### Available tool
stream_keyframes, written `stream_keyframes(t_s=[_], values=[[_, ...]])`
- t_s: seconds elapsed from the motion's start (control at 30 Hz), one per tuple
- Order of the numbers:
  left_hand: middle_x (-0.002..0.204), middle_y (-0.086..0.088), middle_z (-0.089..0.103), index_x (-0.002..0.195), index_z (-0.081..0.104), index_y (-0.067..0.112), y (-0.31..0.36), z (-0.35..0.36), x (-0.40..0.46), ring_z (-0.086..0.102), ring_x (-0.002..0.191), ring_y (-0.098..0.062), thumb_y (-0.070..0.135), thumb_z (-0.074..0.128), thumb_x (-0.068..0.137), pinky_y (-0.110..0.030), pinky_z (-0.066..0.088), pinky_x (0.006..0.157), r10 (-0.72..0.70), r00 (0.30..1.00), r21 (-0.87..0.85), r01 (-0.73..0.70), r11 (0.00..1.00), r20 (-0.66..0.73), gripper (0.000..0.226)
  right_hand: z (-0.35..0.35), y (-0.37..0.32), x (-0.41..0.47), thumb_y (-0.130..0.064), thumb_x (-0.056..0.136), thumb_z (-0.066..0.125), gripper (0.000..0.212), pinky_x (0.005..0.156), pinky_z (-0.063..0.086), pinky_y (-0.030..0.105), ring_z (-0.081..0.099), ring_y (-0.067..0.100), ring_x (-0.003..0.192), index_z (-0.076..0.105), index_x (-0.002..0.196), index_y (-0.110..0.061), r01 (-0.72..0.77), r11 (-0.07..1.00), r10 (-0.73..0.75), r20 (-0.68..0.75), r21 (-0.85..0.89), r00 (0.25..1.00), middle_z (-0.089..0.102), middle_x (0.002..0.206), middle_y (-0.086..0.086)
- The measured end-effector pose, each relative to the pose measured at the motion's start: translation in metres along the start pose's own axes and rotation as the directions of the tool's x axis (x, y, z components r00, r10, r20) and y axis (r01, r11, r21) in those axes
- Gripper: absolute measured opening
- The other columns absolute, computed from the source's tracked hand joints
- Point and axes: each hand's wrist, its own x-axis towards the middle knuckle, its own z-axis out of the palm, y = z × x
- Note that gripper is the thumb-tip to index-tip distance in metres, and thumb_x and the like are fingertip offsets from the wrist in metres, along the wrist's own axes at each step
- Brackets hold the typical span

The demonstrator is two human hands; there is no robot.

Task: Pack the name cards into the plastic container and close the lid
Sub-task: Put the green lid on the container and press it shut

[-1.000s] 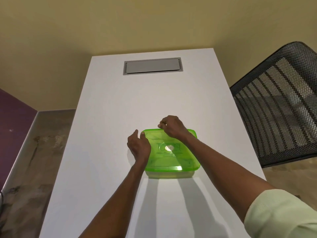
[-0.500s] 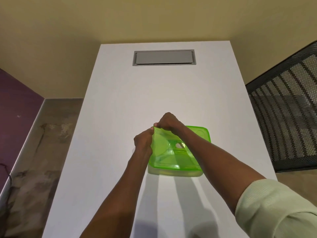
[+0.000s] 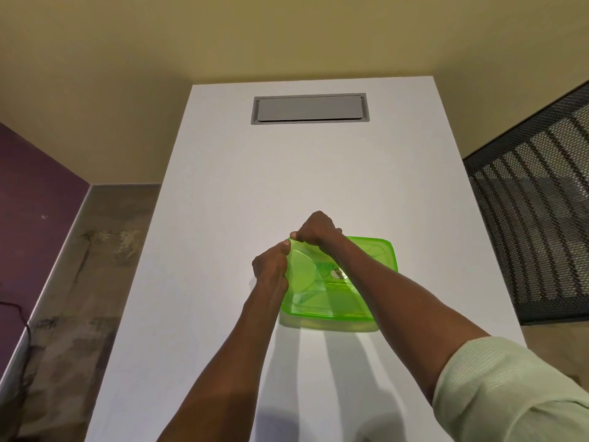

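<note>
A purple wall panel (image 3: 35, 199) stands far to the left of the green container (image 3: 331, 301), down by the floor. The container sits on the white counter (image 3: 223, 218), near the middle of it. The left hand (image 3: 271, 266) is at the container's left side, its fingers curled round the rim there. The green lid (image 3: 376, 250) is on top of the container, and its far left corner is lifted up a little. The right hand (image 3: 315, 229) is at that corner, its fingers (image 3: 298, 235) pinching the lid's edge. A pale green sleeve (image 3: 510, 390) covers the right arm nearer than the container. A grey flap (image 3: 310, 108) is set in the counter far behind the container. A black mesh chair (image 3: 535, 218) stands to the container's right.
</note>
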Motion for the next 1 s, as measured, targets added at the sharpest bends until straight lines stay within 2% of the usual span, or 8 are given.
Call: stream_keyframes(t_s=[0.13, 0.47, 0.63, 0.77, 0.83, 0.9, 0.93, 1.0], values=[[0.072, -0.008, 0.07, 0.071, 0.07, 0.008, -0.003, 0.0, 0.002, 0.065, 0.058, -0.019, 0.005, 0.078, 0.07, -0.028, 0.057, 0.059, 0.002, 1.0, -0.009, -0.002, 1.0, -0.001, 0.009, -0.001, -0.003, -0.005, -0.039, 0.075, 0.073, 0.039, 0.083, 0.031, 0.038, 0.055, 0.026, 0.095, 0.049, 0.093, -0.014, -0.023, 0.999, 0.023, -0.007, -0.025, 1.0, 0.058, 0.094, 0.002], [0.081, -0.011, 0.072, 0.075, 0.072, 0.008, -0.004, 0.0, 0.007, 0.07, 0.072, -0.025, 0.006, 0.078, 0.069, -0.039, 0.06, 0.073, -0.002, 1.0, -0.032, 0.002, 0.999, -0.001, 0.009, -0.001, -0.003, -0.006, -0.042, 0.075, 0.072, 0.04, 0.082, 0.031, 0.037, 0.058, 0.026, 0.1, 0.049, 0.093, -0.014, -0.026, 0.999, 0.025, -0.031, -0.027, 0.999, 0.062, 0.1, 0.003], [0.085, -0.016, 0.073, 0.08, 0.074, 0.0, -0.005, -0.003, 0.005, 0.069, 0.07, -0.027, 0.0, 0.077, 0.067, -0.045, 0.059, 0.076, -0.019, 0.997, -0.076, 0.025, 0.997, 0.073, 0.014, 0.004, 0.003, -0.009, -0.043, 0.072, 0.073, 0.04, 0.084, 0.037, 0.039, 0.062, 0.026, 0.097, 0.065, 0.092, -0.009, 0.051, 0.999, -0.052, -0.073, -0.013, 0.996, 0.07, 0.095, 0.001], [0.092, -0.021, 0.073, 0.084, 0.074, -0.002, -0.009, -0.012, 0.017, 0.072, 0.081, -0.033, 0.009, 0.087, 0.055, -0.052, 0.058, 0.078, -0.022, 0.99, -0.07, 0.032, 0.997, 0.14, 0.034, 0.007, 0.016, -0.018, -0.045, 0.073, 0.074, 0.031, 0.087, 0.045, 0.037, 0.061, 0.027, 0.102, 0.074, 0.09, -0.018, 0.199, 0.98, -0.194, -0.156, 0.016, 0.969, 0.072, 0.098, 0.005], [0.081, -0.02, 0.072, 0.081, 0.071, -0.006, -0.009, -0.015, 0.015, 0.072, 0.068, -0.029, 0.01, 0.088, 0.059, -0.045, 0.06, 0.069, -0.033, 0.988, -0.046, 0.041, 0.998, 0.15, 0.032, 0.01, 0.025, -0.025, -0.043, 0.077, 0.073, 0.036, 0.091, 0.041, 0.037, 0.054, 0.028, 0.108, 0.072, 0.101, -0.017, 0.271, 0.963, -0.267, -0.22, -0.011, 0.938, 0.066, 0.108, 0.01], [0.054, -0.011, 0.059, 0.066, 0.063, -0.001, -0.012, -0.033, 0.0, 0.055, 0.038, -0.018, 0.012, 0.084, 0.069, -0.023, 0.051, 0.043, -0.021, 0.99, -0.01, 0.023, 1.0, 0.141, 0.026, 0.013, 0.032, -0.056, -0.036, 0.08, 0.071, 0.036, 0.092, 0.037, 0.038, 0.048, 0.028, 0.11, 0.069, 0.108, -0.013, 0.365, 0.93, -0.36, -0.291, -0.039, 0.886, 0.06, 0.111, 0.011], [0.05, -0.008, 0.048, 0.062, 0.059, 0.003, -0.016, -0.046, -0.011, 0.043, 0.034, -0.015, 0.016, 0.084, 0.07, -0.018, 0.041, 0.037, -0.022, 0.986, 0.002, 0.022, 1.0, 0.163, 0.029, 0.014, 0.035, -0.078, -0.032, 0.081, 0.07, 0.035, 0.092, 0.036, 0.038, 0.047, 0.028, 0.109, 0.068, 0.109, -0.011, 0.422, 0.904, -0.42, -0.318, -0.065, 0.85, 0.059, 0.11, 0.011], [0.056, -0.006, 0.041, 0.063, 0.061, 0.007, -0.025, -0.05, 0.0, 0.034, 0.041, -0.016, 0.025, 0.088, 0.062, -0.02, 0.034, 0.038, -0.023, 0.984, 0.03, 0.018, 0.999, 0.176, 0.033, 0.015, 0.042, -0.085, -0.027, 0.082, 0.069, 0.031, 0.09, 0.039, 0.038, 0.048, 0.027, 0.104, 0.068, 0.107, -0.008, 0.492, 0.867, -0.489, -0.333, -0.082, 0.806, 0.058, 0.104, 0.011]])
